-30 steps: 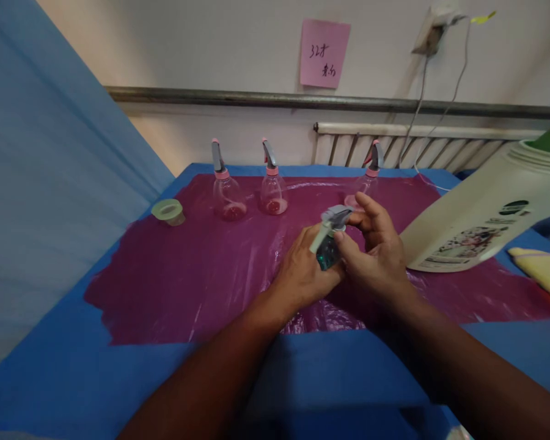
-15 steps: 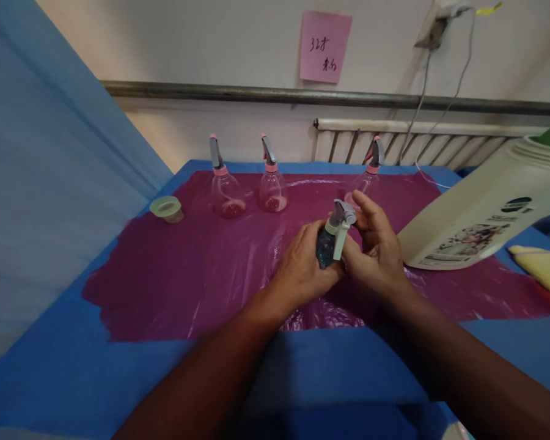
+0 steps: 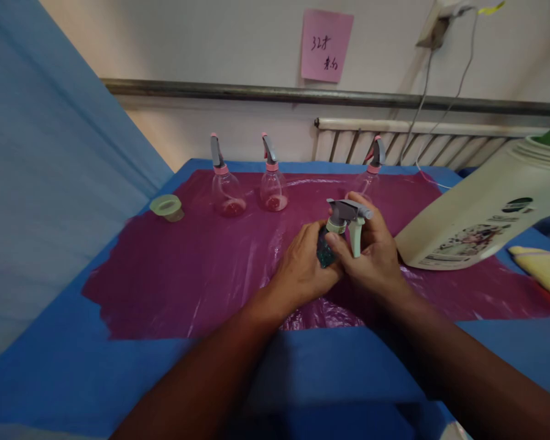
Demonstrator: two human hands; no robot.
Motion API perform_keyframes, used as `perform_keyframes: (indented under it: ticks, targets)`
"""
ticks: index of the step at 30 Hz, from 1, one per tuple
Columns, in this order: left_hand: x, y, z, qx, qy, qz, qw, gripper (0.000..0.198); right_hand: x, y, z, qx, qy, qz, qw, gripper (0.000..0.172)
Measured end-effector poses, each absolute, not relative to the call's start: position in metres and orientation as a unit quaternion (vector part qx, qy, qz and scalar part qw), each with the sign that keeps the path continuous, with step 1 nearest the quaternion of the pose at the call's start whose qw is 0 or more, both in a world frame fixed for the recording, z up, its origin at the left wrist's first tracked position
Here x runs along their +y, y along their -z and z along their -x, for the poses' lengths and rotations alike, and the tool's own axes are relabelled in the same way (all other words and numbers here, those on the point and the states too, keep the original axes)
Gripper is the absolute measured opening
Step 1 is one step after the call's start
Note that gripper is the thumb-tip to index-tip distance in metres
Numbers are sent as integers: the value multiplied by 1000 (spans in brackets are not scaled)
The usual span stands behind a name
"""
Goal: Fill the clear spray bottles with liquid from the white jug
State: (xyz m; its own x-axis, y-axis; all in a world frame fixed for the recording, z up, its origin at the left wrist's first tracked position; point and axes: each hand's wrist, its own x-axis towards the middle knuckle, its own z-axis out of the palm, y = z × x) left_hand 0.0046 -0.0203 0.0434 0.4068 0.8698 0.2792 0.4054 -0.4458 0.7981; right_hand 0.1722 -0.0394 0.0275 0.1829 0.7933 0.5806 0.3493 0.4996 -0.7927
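A small spray bottle (image 3: 323,252) with dark teal contents stands between my hands over the purple plastic sheet (image 3: 187,269). My left hand (image 3: 302,272) is wrapped round its body. Fingers of my right hand (image 3: 376,260) pinch the grey and pale green trigger head (image 3: 348,217) at the bottle's neck. The head sits upright with its nozzle pointing right.
Three clear spray bottles with pink collars (image 3: 227,183) (image 3: 272,180) (image 3: 369,171) stand along the back. A pale green cap (image 3: 167,208) lies at the left. A large white jug (image 3: 481,211) leans at the right, beside a yellow cloth (image 3: 545,269). Blue cloth (image 3: 50,366) covers the table.
The trigger head has turned on the bottle: its nozzle swung round to point right and now sits upright. Both hands stayed in place.
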Motion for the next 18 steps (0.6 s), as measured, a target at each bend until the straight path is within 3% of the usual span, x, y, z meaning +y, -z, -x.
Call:
perform_keyframes:
  ticks: [5,12,18]
  targets:
    - [-21,-43,-6,415,-359,-771,324,49,-38,-32,-171,-597,-143,481,626,73]
    - [-20,-41,-5,423,-351,-772,320,67,-43,-41,-172,-570,-110,448,680,61]
    - [-21,-42,-4,413,-343,-781,320,68,-68,-98,-173,-519,-19,450,727,29]
